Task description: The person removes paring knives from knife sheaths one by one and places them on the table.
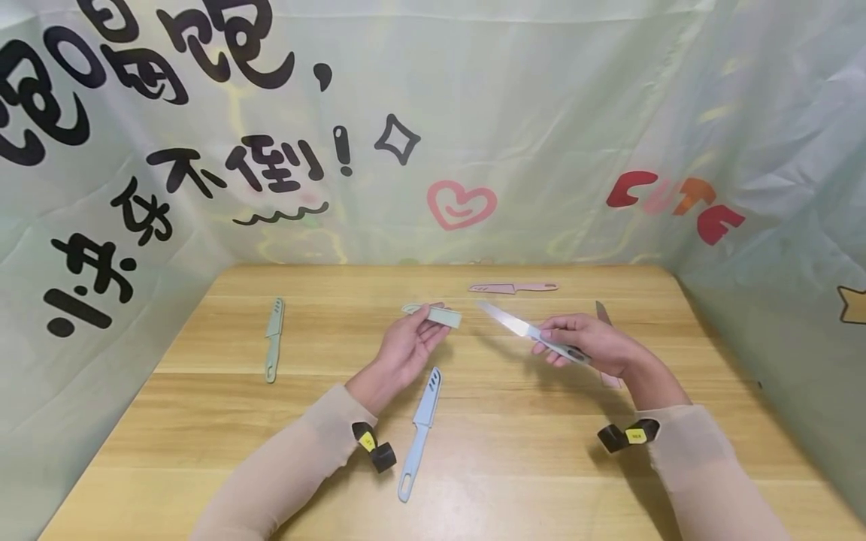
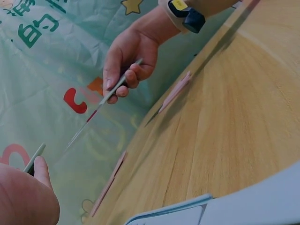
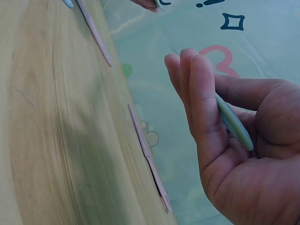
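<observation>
My left hand (image 1: 404,352) holds a pale green knife sheath (image 1: 444,316) between thumb and fingers, raised over the middle of the table. To its right, my right hand (image 1: 595,342) grips a bare knife by its pale green handle (image 3: 234,123). Its shiny blade (image 1: 504,318) points up and left toward the sheath, with a gap between them. In the left wrist view the sheath (image 2: 35,158) shows edge-on above the left hand (image 2: 28,199), and the right hand (image 2: 131,58) has its fingers curled round the handle.
A blue sheathed knife (image 1: 422,421) lies in front, right of the left forearm. A green sheathed knife (image 1: 274,340) lies at the left, a pink sheathed one (image 1: 497,288) near the back edge. Partly behind the right hand lies a pink-handled knife with its blade (image 1: 602,311) bare.
</observation>
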`<state>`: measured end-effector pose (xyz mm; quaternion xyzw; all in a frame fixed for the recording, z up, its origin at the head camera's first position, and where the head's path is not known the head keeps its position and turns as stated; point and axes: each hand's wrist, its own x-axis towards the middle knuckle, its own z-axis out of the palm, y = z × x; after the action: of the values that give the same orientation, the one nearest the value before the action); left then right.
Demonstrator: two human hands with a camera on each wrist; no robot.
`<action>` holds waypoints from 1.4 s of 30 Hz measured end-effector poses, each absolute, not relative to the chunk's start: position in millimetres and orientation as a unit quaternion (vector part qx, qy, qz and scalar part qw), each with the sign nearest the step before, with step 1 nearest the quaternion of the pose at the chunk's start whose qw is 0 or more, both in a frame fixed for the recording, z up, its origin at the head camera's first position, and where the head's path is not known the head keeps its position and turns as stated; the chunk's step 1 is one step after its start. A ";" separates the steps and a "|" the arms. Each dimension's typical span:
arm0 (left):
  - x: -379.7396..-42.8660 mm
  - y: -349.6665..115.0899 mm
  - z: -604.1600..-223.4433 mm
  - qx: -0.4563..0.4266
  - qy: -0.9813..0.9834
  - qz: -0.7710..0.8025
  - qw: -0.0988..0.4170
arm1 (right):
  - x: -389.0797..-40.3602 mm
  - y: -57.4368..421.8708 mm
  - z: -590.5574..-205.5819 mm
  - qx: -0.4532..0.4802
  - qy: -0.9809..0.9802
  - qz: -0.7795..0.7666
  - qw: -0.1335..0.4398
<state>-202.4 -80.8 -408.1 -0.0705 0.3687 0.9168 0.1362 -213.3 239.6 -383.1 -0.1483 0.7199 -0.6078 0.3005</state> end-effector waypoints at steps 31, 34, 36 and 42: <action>-220.7 -68.6 -406.5 -0.017 0.461 0.862 0.211 | -212.9 240.5 -385.4 -0.133 0.711 -0.620 0.305; -224.4 -69.6 -408.1 -0.013 0.468 0.855 0.222 | -213.2 240.3 -385.8 -0.132 0.710 -0.621 0.305; -226.3 -70.1 -409.0 -0.011 0.471 0.852 0.229 | -213.4 240.0 -385.9 -0.131 0.710 -0.620 0.306; -231.5 -69.9 -408.4 -0.010 0.488 0.838 0.245 | -214.1 238.7 -386.4 -0.126 0.712 -0.619 0.307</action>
<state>-231.5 -69.9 -408.4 -0.0098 0.4881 0.8377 0.2448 -214.1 238.7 -386.4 -0.1256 0.7116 -0.6194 0.3068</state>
